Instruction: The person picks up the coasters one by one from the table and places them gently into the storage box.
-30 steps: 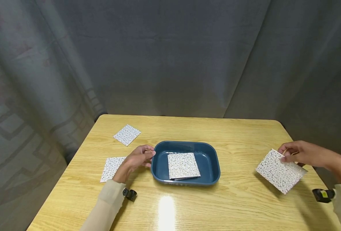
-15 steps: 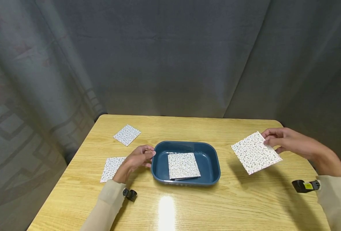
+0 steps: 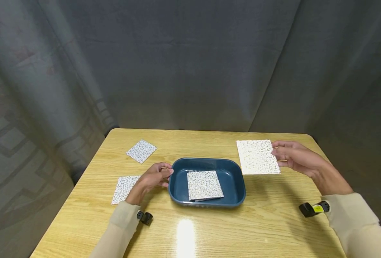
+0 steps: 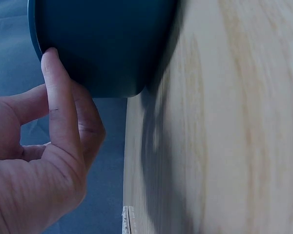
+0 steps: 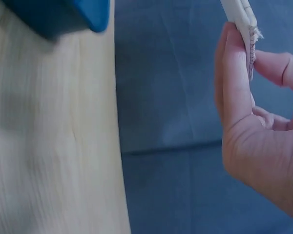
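Observation:
My right hand (image 3: 295, 157) pinches a stiff white patterned square (image 3: 258, 157) by its right edge, between thumb and fingers. It is raised above the table, beside the right end of the dark blue tray (image 3: 238, 182). In the right wrist view the square (image 5: 241, 22) shows edge-on, layered and frayed at one end. My left hand (image 3: 155, 175) holds the tray's left end, thumb at the rim. The left wrist view has a fingertip of the left hand (image 4: 58, 117) against the outer wall. Inside the tray lies a small stack of similar squares (image 3: 204, 185).
Two more patterned squares lie on the wooden table (image 3: 274, 222): one square (image 3: 141, 151) behind the left hand, another square (image 3: 125, 188) partly hidden by that hand. A grey curtain (image 3: 184, 71) hangs behind the table and along the left side.
My right hand has carried the patterned square leftward and slightly up, from the table's right side to near the tray, turning it from diagonal to upright. Left hand and tray stay put.

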A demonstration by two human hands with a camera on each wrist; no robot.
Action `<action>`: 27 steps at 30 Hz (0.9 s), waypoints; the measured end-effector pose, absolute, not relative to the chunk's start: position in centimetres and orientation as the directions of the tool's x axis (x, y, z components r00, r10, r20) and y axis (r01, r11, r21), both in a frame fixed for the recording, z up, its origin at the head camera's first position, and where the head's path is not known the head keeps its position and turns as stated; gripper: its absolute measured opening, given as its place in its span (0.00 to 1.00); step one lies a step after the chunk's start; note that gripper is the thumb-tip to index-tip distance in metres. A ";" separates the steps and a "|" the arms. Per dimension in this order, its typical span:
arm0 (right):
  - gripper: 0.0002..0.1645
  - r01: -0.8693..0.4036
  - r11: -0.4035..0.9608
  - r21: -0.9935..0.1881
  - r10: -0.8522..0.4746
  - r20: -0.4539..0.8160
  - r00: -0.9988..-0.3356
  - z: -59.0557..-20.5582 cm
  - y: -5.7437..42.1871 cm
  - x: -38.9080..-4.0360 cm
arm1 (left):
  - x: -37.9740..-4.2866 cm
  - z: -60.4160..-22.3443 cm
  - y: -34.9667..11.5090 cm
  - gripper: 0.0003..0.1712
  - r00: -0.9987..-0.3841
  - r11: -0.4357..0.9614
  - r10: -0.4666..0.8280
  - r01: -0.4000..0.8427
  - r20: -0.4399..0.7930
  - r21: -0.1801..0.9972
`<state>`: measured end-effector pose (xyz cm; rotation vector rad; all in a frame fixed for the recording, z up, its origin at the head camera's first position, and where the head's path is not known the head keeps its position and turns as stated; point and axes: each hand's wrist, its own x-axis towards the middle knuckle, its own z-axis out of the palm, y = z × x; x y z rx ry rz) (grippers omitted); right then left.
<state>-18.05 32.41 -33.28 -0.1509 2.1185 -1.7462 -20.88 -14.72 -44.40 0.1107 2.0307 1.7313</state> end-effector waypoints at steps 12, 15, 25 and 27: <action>0.10 0.225 0.091 -0.970 -0.442 -0.242 -0.864 -35.2 27.2 -18.9 | -20.9 -44.5 -14.7 0.15 -0.888 0.198 0.358 -0.228 -0.287 0.953; 0.11 0.231 0.091 -0.969 -0.466 -0.246 -0.850 -36.0 26.0 -19.2 | -20.8 -44.5 -14.8 0.15 -0.889 0.197 0.358 -0.227 -0.286 0.954; 0.25 0.279 0.136 -0.951 -0.476 -0.309 -0.823 -37.4 22.2 -19.0 | -20.8 -44.4 -14.8 0.15 -0.888 0.195 0.362 -0.226 -0.284 0.954; 0.29 0.280 0.157 -0.947 -0.479 -0.321 -0.817 -37.8 21.4 -18.9 | -20.7 -44.4 -14.9 0.14 -0.888 0.195 0.360 -0.229 -0.286 0.954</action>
